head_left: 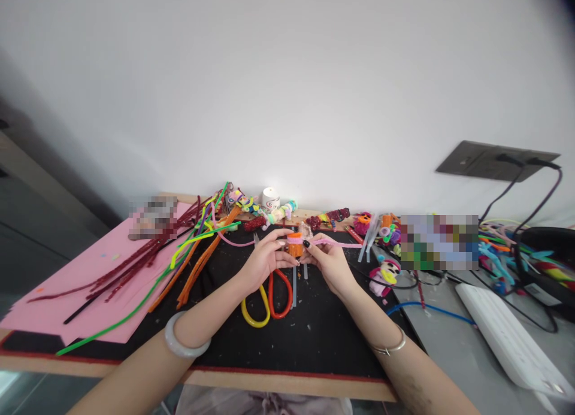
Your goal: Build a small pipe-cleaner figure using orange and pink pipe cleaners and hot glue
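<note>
A small orange pipe-cleaner roll (294, 246) sits between both hands above the black mat (314, 337). My left hand (265, 260) pinches its left side. On its right side my right hand (329, 260) grips it together with a pink pipe cleaner (344, 243) that sticks out to the right. Just below the hands lie scissors with one yellow and one red handle loop (268, 301). A pale bangle circles my left wrist and a thin metal one my right.
A pink sheet (76, 283) at the left carries dark red, orange and green pipe cleaners (188, 259). Small finished craft figures (384, 277) and clutter line the back edge. A white power strip (503, 331), cables and a wall socket (494, 160) are at the right.
</note>
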`<action>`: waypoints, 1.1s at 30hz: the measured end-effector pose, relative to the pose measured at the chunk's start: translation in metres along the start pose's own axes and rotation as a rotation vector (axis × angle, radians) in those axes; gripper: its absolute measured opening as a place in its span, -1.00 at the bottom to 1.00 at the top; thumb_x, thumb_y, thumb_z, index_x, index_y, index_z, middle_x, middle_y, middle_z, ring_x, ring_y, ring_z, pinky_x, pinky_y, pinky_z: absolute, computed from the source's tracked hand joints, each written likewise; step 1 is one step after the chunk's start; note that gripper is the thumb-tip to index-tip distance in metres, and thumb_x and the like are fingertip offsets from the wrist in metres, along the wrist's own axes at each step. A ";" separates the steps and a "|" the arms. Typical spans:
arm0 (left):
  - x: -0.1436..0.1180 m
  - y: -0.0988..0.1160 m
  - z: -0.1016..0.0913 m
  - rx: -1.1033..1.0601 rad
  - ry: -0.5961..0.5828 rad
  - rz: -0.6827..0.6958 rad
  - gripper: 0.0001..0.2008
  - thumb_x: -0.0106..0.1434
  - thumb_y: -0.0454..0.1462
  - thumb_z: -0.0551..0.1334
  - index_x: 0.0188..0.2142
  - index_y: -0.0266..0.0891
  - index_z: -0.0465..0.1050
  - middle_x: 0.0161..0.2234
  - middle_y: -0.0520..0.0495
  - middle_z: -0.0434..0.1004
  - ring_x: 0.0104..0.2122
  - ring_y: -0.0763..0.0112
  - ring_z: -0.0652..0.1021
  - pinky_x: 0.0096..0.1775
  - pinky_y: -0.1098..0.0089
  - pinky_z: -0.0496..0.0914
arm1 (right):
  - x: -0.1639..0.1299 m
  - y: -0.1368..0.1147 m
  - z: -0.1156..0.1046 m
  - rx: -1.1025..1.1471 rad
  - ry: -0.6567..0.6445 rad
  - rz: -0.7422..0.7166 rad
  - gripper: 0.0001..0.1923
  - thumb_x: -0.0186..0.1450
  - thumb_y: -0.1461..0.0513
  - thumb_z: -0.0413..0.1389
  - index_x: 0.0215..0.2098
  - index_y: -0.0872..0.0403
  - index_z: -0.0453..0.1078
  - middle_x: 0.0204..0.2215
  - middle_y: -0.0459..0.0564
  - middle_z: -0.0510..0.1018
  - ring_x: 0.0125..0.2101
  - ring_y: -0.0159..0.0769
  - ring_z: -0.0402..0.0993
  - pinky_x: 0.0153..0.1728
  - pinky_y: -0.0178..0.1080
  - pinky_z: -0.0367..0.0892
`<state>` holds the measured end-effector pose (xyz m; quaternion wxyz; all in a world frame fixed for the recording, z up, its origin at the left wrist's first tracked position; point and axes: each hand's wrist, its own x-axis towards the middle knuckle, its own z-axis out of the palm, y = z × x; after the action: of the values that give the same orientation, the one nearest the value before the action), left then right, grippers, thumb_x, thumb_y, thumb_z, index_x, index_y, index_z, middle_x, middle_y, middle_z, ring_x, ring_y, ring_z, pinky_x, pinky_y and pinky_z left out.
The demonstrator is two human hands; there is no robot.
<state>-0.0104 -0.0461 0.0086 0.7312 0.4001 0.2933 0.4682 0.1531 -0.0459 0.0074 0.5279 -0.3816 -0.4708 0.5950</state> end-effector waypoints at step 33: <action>-0.001 -0.004 0.001 0.458 0.081 0.327 -0.75 0.12 -0.23 0.22 -0.20 -0.24 0.34 -0.25 -0.09 0.49 -0.54 0.50 0.51 -0.44 0.43 0.45 | -0.016 -0.007 0.005 -1.002 -0.032 -0.472 -0.83 0.22 0.28 -0.06 -0.52 0.06 0.27 -0.61 -0.13 0.33 -0.56 -0.38 0.26 -0.47 -0.33 0.17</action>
<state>-0.0078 -0.0480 0.0061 0.5242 0.5779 0.3521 0.5170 0.1530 -0.0625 0.0147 0.3937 -0.4613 -0.7769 0.1695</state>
